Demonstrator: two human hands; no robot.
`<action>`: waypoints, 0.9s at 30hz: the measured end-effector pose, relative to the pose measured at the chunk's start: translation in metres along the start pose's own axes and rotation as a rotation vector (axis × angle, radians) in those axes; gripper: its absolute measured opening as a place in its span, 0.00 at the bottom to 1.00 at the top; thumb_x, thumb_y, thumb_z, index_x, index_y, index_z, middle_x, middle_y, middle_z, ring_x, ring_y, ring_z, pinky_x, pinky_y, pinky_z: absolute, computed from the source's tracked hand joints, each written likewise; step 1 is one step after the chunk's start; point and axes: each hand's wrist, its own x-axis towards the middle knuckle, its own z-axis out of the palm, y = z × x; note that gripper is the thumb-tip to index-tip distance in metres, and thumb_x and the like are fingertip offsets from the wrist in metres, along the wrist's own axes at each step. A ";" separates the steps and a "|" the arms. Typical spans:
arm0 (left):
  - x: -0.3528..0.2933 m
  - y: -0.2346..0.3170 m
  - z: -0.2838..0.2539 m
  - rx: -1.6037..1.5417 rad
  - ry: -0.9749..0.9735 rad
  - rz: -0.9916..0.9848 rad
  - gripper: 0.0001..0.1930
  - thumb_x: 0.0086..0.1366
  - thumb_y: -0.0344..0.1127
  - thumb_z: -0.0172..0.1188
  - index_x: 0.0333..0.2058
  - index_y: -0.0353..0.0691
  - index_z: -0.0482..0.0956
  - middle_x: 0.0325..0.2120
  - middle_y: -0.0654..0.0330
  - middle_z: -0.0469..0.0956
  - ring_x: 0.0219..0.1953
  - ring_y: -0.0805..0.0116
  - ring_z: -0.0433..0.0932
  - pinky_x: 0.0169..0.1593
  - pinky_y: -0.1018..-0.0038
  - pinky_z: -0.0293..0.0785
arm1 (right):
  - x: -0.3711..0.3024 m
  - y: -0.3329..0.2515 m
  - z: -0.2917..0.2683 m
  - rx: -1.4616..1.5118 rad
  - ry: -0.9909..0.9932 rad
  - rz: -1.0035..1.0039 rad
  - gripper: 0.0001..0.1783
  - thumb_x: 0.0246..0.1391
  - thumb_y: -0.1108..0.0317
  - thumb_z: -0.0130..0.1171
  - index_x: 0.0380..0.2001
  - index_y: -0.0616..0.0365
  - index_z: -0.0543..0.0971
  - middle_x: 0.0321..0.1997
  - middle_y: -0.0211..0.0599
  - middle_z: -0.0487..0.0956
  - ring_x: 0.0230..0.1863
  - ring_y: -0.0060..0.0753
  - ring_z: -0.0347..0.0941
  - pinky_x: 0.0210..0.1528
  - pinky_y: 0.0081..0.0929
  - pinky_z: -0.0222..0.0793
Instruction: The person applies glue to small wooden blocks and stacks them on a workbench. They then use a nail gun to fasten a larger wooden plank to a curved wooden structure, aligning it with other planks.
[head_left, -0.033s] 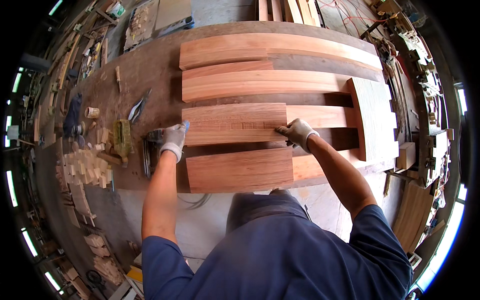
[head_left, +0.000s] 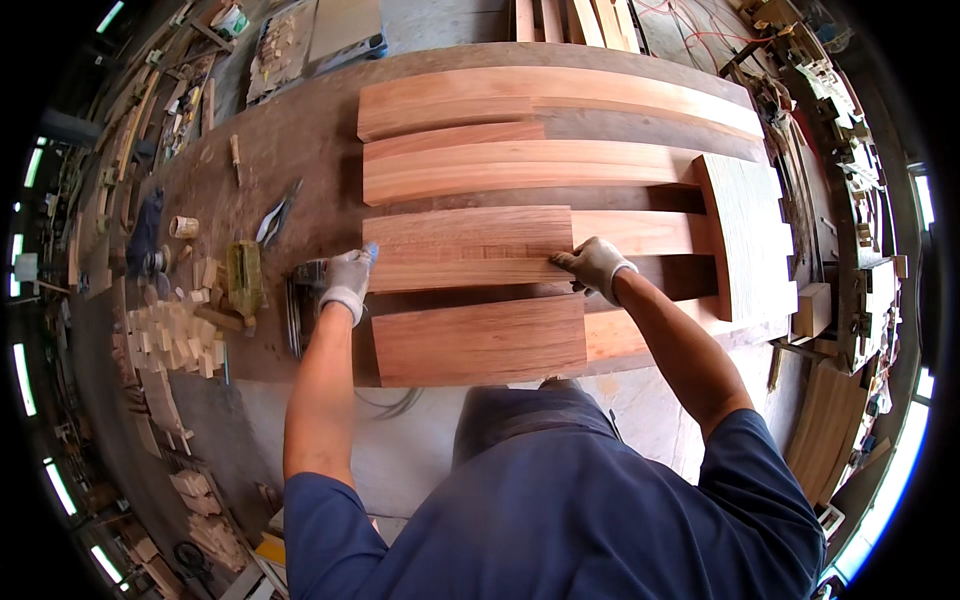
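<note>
Both gloved hands grip one reddish plank (head_left: 468, 247): left hand (head_left: 347, 283) clasps its left end, right hand (head_left: 594, 265) presses fingertips on its right end. Yellow-green tool (head_left: 244, 277) lies left of the left hand on workbench (head_left: 300, 150).

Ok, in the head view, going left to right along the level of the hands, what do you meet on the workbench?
Pile of small pale wooden offcut blocks → yellow-green hand tool → gloved left hand → short reddish wooden board under both hands → gloved right hand → wide upright-grained brown crosswise plank.
</note>
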 end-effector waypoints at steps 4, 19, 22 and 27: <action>0.002 -0.010 0.005 -0.086 0.045 0.045 0.23 0.76 0.52 0.68 0.43 0.32 0.91 0.29 0.67 0.83 0.33 0.73 0.72 0.45 0.66 0.74 | 0.001 0.000 0.001 -0.004 -0.001 0.004 0.40 0.65 0.34 0.67 0.25 0.68 0.88 0.23 0.47 0.86 0.23 0.41 0.83 0.32 0.42 0.80; 0.018 -0.023 0.008 -0.090 -0.010 -0.004 0.24 0.77 0.53 0.67 0.46 0.33 0.91 0.36 0.67 0.87 0.39 0.74 0.75 0.50 0.70 0.74 | -0.005 0.004 0.007 0.107 0.015 0.029 0.38 0.66 0.36 0.68 0.29 0.70 0.87 0.24 0.47 0.84 0.24 0.42 0.81 0.31 0.43 0.76; 0.017 -0.029 0.011 -0.190 0.002 0.025 0.25 0.77 0.54 0.68 0.48 0.32 0.91 0.39 0.66 0.88 0.41 0.74 0.76 0.51 0.70 0.74 | -0.007 0.001 0.006 0.125 0.001 0.050 0.39 0.66 0.36 0.67 0.29 0.70 0.87 0.25 0.49 0.85 0.26 0.45 0.82 0.34 0.45 0.77; 0.015 -0.022 0.009 -0.133 0.002 0.009 0.25 0.77 0.54 0.68 0.50 0.32 0.90 0.41 0.65 0.88 0.42 0.74 0.77 0.52 0.70 0.75 | -0.003 0.005 0.007 0.095 0.016 0.040 0.40 0.66 0.34 0.67 0.27 0.70 0.87 0.25 0.51 0.85 0.28 0.47 0.83 0.37 0.47 0.78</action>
